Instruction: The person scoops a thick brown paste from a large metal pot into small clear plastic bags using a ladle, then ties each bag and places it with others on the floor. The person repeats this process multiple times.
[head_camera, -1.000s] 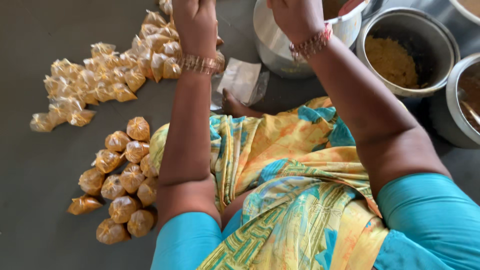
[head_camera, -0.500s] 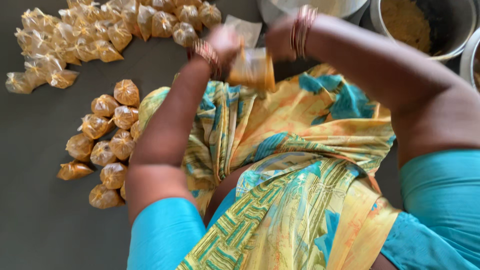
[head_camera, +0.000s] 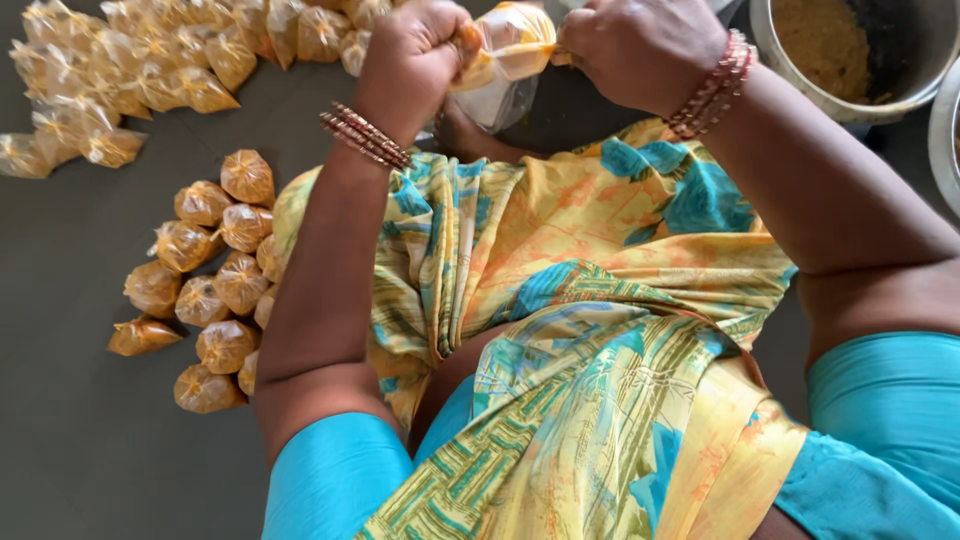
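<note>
The dark grey floor (head_camera: 60, 440) has many little yellow packets on it. A big steel pot (head_camera: 900, 80) of yellow powder sits to the right. The small clear bag (head_camera: 505, 45) of yellow powder is up in the air, stretched sideways between both hands. The left hand (head_camera: 415, 55) is a tight fist on one end. The right hand (head_camera: 640, 45) pinches the other end.

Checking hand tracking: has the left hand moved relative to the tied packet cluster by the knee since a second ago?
Yes. The left hand came back toward the body, nearer the tied packets, and now pinches a filled bag with the right hand.
</note>
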